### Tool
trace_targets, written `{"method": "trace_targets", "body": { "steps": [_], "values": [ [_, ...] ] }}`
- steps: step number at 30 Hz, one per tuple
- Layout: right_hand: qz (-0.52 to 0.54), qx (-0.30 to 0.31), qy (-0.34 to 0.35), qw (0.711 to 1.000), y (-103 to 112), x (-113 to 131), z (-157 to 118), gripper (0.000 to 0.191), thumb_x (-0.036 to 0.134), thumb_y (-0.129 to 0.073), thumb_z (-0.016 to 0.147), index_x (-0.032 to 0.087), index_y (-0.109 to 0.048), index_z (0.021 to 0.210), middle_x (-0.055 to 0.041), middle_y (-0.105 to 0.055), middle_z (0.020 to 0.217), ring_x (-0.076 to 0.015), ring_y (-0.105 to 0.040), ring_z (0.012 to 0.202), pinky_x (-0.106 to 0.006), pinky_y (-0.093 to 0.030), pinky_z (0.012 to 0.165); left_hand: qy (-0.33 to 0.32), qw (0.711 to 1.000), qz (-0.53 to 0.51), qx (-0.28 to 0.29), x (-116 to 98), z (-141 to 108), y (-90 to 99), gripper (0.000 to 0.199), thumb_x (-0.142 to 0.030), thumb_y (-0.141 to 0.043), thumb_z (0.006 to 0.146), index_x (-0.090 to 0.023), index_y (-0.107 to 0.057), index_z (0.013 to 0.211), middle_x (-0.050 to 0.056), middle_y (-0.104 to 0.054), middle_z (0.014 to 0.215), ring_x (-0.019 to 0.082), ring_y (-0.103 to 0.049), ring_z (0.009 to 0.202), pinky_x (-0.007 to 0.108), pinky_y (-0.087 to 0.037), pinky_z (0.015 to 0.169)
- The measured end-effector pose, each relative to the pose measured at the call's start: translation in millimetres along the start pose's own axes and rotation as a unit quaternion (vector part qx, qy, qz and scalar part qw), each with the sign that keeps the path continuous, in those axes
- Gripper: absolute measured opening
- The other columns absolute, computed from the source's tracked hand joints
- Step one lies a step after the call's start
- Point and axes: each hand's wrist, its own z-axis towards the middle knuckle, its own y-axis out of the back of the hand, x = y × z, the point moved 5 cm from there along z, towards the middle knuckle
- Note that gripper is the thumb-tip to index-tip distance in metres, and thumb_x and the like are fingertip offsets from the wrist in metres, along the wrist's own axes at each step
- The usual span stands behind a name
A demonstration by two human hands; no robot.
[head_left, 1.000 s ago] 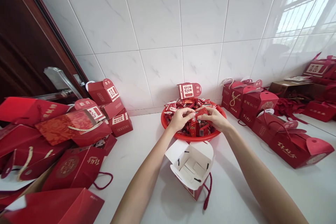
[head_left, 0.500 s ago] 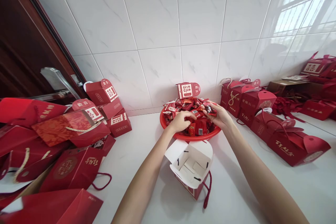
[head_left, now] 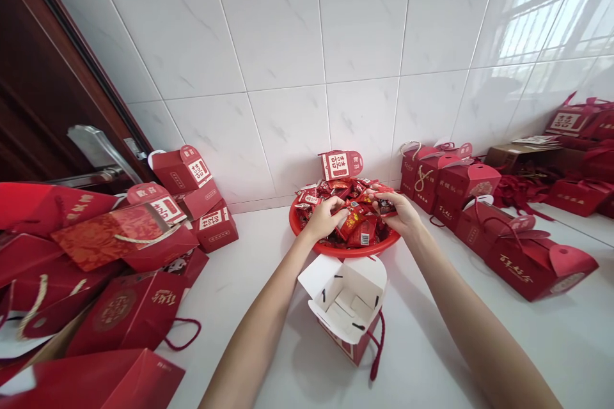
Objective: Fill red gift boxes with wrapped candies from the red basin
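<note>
Red-wrapped sweets fill a red plastic basin (head_left: 357, 254) by the tiled wall. My left hand (head_left: 326, 220) is closed at the basin's left side, thumb and fingers pinching a red candy packet (head_left: 354, 217) with gold print. At the right side my right hand (head_left: 399, 209) is closed on a dark-and-red candy packet (head_left: 385, 206), partly hidden by the fingers. Between my forearms, in front of the basin, a gift box (head_left: 343, 332) stands with its flaps spread. Its white inside shows, and a dark red cord handle (head_left: 377, 351) hangs at its right.
A small red box (head_left: 341, 165) stands behind the basin. Several red gift boxes (head_left: 129, 307) are heaped on the left, near a door handle (head_left: 103, 150). A row of closed red boxes (head_left: 532, 265) runs along the right, with ribbons (head_left: 518, 195) and more boxes beyond.
My left hand has lifted slightly off the pile, and the gold-printed red packet now shows at its fingertips. My right hand has turned a little over its packet. The view has shifted slightly.
</note>
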Motion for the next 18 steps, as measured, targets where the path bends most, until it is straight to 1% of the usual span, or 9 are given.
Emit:
{"method": "trace_targets", "body": {
  "steps": [3,5,7,9,10,12,15,18],
  "values": [
    [0.02,-0.005,-0.003,1.0,-3.5,0.2,-2.3,0.024,-0.005,-0.065,0.071,0.015,-0.068,0.085,-0.0055,-0.076,0.08,-0.0123,-0.073,0.074,-0.013,-0.06,0.061,-0.004,0.999,-0.029,-0.018,1.1,0.7,1.0,0.012,-0.022,-0.062,0.084,-0.019,-0.061,0.095,0.006,-0.07,0.101,0.021,-0.066,0.097,0.034,-0.052,0.09],
    [0.026,-0.009,-0.001,1.0,-5.1,0.8,-3.8,0.022,-0.005,-0.064,0.074,0.014,-0.068,0.085,-0.0067,-0.077,0.082,-0.0132,-0.074,0.077,-0.014,-0.062,0.065,-0.008,0.999,-0.038,-0.03,2.0,1.1,2.0,0.016,-0.02,-0.061,0.084,-0.019,-0.061,0.1,0.007,-0.07,0.106,0.022,-0.066,0.101,0.036,-0.052,0.093],
    [0.018,0.001,0.005,1.0,-7.3,1.7,-5.6,0.019,-0.002,-0.067,0.076,0.014,-0.069,0.084,-0.008,-0.077,0.085,-0.0141,-0.074,0.077,-0.016,-0.063,0.067,-0.017,0.998,-0.042,-0.038,2.5,1.3,2.8,0.021,-0.019,-0.061,0.084,-0.019,-0.061,0.105,0.008,-0.07,0.111,0.023,-0.066,0.105,0.037,-0.051,0.097],
    [-0.003,0.026,0.012,1.0,-10.1,2.4,-7.4,0.015,0.003,-0.073,0.075,0.014,-0.069,0.084,-0.0091,-0.078,0.086,-0.0136,-0.073,0.072,-0.015,-0.062,0.061,-0.029,0.998,-0.045,-0.045,2.8,1.4,4.0,0.025,-0.018,-0.06,0.085,-0.019,-0.061,0.11,0.009,-0.069,0.117,0.023,-0.064,0.111,0.037,-0.05,0.1],
    [-0.017,0.039,0.015,0.999,-11.4,2.5,-8.3,0.013,0.006,-0.076,0.075,0.014,-0.069,0.083,-0.0092,-0.077,0.085,-0.0125,-0.071,0.067,-0.014,-0.06,0.056,-0.034,0.997,-0.045,-0.049,3.0,1.3,4.6,0.026,-0.018,-0.06,0.085,-0.019,-0.061,0.111,0.009,-0.068,0.12,0.023,-0.064,0.113,0.037,-0.049,0.101],
    [-0.041,0.055,0.021,0.997,-13.0,2.4,-9.7,0.013,0.014,-0.08,0.075,0.013,-0.068,0.082,-0.0087,-0.077,0.081,-0.009,-0.065,0.057,-0.012,-0.052,0.044,-0.036,0.997,-0.04,-0.058,3.8,1.2,6.1,0.027,-0.018,-0.058,0.087,-0.02,-0.06,0.114,0.008,-0.068,0.121,0.023,-0.063,0.116,0.036,-0.048,0.103],
    [-0.068,0.054,0.039,0.995,-13.5,3.1,-10.7,0.022,0.025,-0.084,0.073,0.013,-0.068,0.08,-0.0084,-0.076,0.075,-0.006,-0.055,0.047,-0.012,-0.04,0.035,-0.03,0.997,-0.028,-0.072,5.3,0.9,8.4,0.029,-0.019,-0.059,0.087,-0.021,-0.06,0.116,0.008,-0.066,0.125,0.022,-0.061,0.118,0.036,-0.046,0.105],
    [-0.102,0.049,0.051,0.992,-13.9,2.8,-11.0,0.034,0.038,-0.087,0.068,0.013,-0.068,0.082,-0.0085,-0.074,0.07,-0.007,-0.052,0.046,-0.015,-0.037,0.034,-0.03,0.996,-0.037,-0.073,5.9,1.2,9.0,0.03,-0.019,-0.058,0.088,-0.022,-0.059,0.118,0.008,-0.066,0.126,0.022,-0.061,0.119,0.036,-0.047,0.104]
  ]
}}
